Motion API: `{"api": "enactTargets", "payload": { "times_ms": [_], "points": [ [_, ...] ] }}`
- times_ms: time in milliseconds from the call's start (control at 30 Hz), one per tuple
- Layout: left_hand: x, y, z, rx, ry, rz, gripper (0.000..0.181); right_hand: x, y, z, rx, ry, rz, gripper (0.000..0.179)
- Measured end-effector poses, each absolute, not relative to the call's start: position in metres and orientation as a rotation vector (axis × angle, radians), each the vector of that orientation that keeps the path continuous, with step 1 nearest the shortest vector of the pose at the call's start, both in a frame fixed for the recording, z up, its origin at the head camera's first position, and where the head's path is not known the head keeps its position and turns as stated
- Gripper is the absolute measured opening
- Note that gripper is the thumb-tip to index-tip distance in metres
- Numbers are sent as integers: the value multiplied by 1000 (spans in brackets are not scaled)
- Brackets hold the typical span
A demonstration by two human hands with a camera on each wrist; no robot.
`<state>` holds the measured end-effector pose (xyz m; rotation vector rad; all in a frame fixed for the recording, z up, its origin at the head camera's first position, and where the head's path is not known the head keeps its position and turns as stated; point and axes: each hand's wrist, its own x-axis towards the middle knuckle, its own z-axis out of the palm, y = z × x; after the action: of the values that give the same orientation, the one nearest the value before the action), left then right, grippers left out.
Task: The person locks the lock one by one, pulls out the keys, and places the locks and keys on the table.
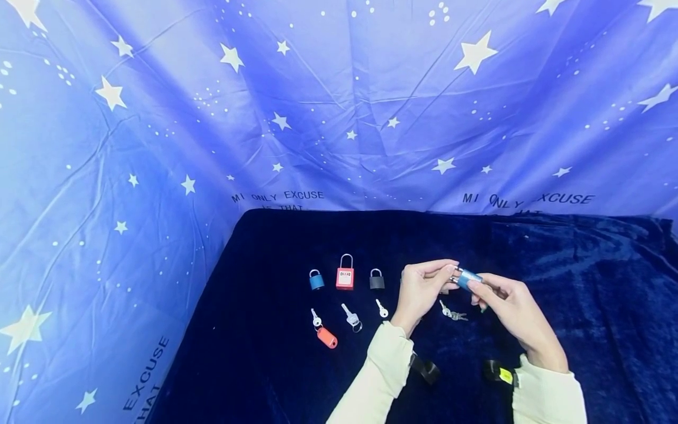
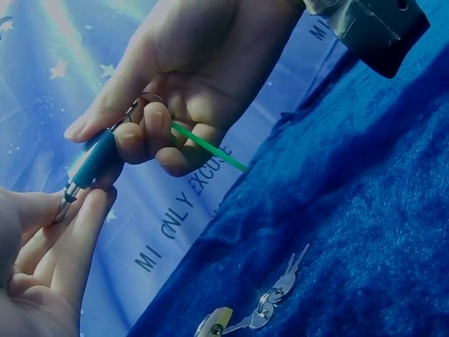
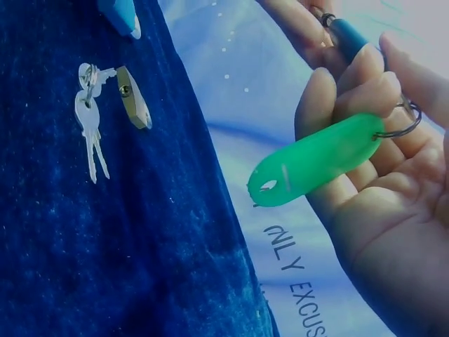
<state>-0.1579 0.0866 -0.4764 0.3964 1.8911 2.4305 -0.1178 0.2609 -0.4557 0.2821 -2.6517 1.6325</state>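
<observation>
Both hands hold a blue padlock (image 1: pixel 469 278) above the cloth. My left hand (image 1: pixel 421 290) pinches its metal shackle between thumb and fingers, as the left wrist view also shows at the padlock's lower end (image 2: pixel 95 160). My right hand (image 1: pixel 511 303) grips the padlock's body with thumb and fingertips. A key ring (image 3: pixel 403 126) with a green tag (image 3: pixel 316 160) hangs at the right hand's fingers. A metal piece runs from the ring toward the padlock; whether a key sits in the lock is hidden by the fingers.
On the dark blue cloth (image 1: pixel 254 377) stand a blue padlock (image 1: pixel 316 280), a red padlock (image 1: pixel 345 278) and a black padlock (image 1: pixel 376 280). Keys lie before them, one with an orange tag (image 1: pixel 327 338). A brass padlock (image 3: pixel 132 98) lies near more keys (image 3: pixel 90 116).
</observation>
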Motion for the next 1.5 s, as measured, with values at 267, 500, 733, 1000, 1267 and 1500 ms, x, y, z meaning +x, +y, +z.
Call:
{"api": "enactTargets", "payload": {
  "times_ms": [267,500,733,1000,1267,1500],
  "points": [
    [-159,86,-474,447,1961,2406,21,-120,258,-451,262,-2628,1698,24],
    [-159,85,-473,478,1980,2366,20,-120,257,-450,232,-2634,1726,28],
    [-157,89,-472,493,2034,2367,20,-122,255,-452,235,-2624,1679,28],
    [-154,93,-473,508,2093,2395,19,-123,252,-454,208,-2597,1691,29],
    [-146,99,-462,546,2311,2338,17,-119,249,-451,139,-2569,1714,28],
    [-142,101,-460,555,2293,2333,18,-119,252,-451,128,-2572,1704,27]
  ]
}}
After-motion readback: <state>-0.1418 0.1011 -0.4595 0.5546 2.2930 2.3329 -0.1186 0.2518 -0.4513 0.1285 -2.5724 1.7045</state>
